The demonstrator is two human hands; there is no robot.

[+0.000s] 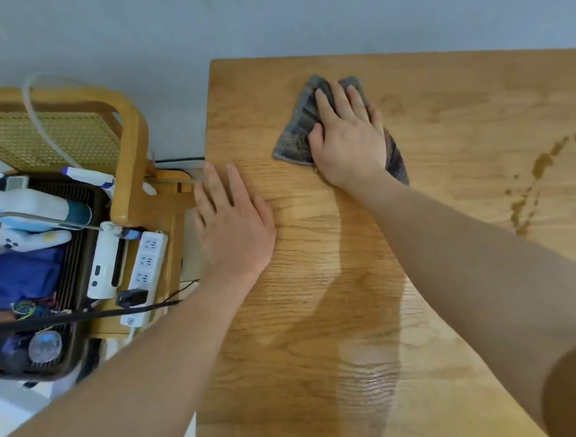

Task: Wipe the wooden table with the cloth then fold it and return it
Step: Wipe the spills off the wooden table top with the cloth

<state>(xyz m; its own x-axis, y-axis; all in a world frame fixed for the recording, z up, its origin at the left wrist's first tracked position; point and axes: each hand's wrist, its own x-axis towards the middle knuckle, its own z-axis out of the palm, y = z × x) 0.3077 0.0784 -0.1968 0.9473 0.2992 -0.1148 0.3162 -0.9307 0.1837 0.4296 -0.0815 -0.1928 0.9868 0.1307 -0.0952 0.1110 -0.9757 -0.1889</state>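
The wooden table (442, 291) fills the right and middle of the head view. A grey patterned cloth (297, 133) lies crumpled near its far left part. My right hand (346, 138) presses flat on the cloth, fingers straight and spread, pointing away from me. My left hand (233, 226) rests flat on the bare wood at the table's left edge, fingers straight, holding nothing. Brown liquid drops and streaks (543, 163) mark the wood to the right of the cloth. A wet sheen (369, 370) shows on the near part of the table.
Left of the table stands a wooden chair (128, 145) with a woven cane back. A dark tray (77, 242) on it holds several items. A white power strip (146, 268) and black cables lie beside it. The grey floor lies beyond.
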